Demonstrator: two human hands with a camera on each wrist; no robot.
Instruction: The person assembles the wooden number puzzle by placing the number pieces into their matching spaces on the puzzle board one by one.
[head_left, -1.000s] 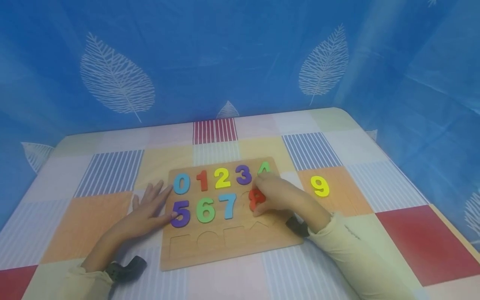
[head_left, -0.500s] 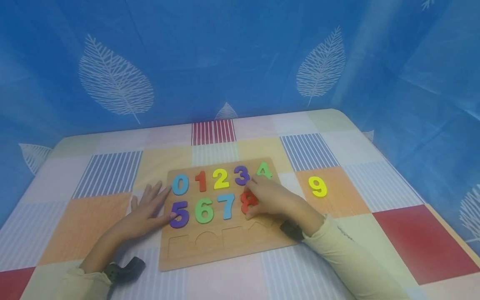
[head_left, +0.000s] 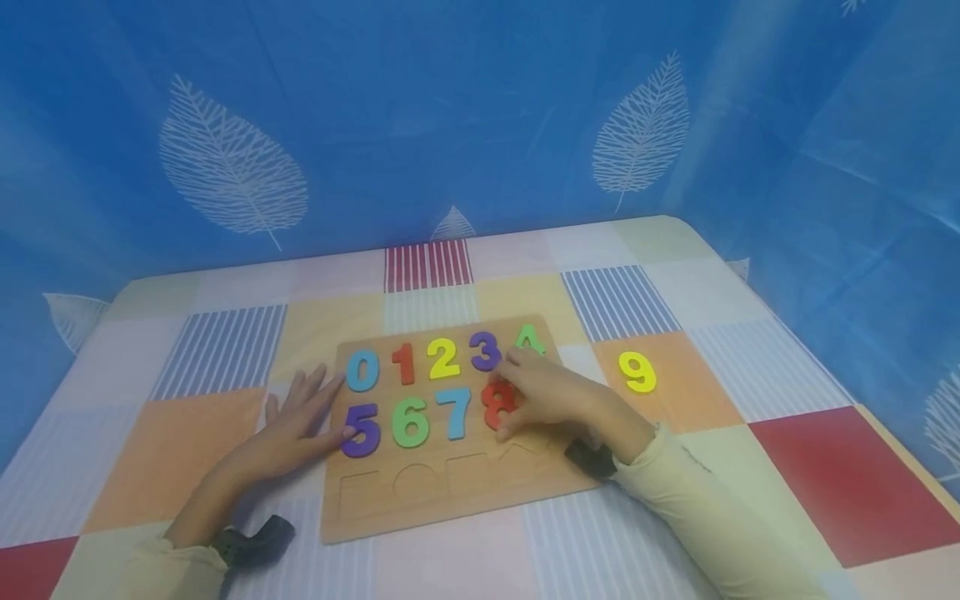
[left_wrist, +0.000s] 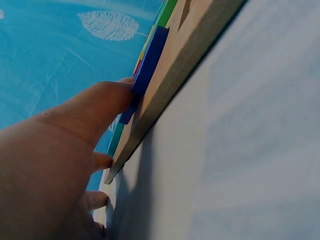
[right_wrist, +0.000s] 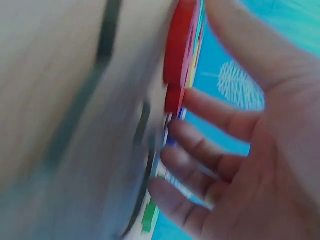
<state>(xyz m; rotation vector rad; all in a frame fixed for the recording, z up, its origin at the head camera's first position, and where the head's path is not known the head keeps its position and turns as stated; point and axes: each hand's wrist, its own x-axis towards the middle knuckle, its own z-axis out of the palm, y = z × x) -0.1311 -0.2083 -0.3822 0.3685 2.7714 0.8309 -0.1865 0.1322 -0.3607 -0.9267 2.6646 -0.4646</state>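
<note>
A wooden number puzzle board (head_left: 390, 508) lies on the table with colourful digits in two rows. At its left edge my left hand (head_left: 288, 429) rests with fingers spread. Its thumb touches the purple number 5 (head_left: 362, 431), also seen as a blue-looking piece (left_wrist: 151, 60) in the left wrist view. On the right side, my right hand (head_left: 551, 387) holds the red number 8 (head_left: 497, 404) between thumb and fingers, just right of the blue 7 (head_left: 454, 412). In the right wrist view, the index finger touches the red 8 (right_wrist: 179, 50); the other fingers are loosely bent.
A yellow number 9 (head_left: 637, 372) lies on the tablecloth right of the board. The green 4 (head_left: 529, 337), partly covered by my right hand, sits in the top row. Outlined recesses (head_left: 415, 479) run along the board's lower row. A blue leaf-print curtain (head_left: 450, 125) surrounds the table.
My right hand has shifted slightly left with the red 8, which now stands closer to the 7 and covers the recess outline seen earlier. The left hand stays in place.
</note>
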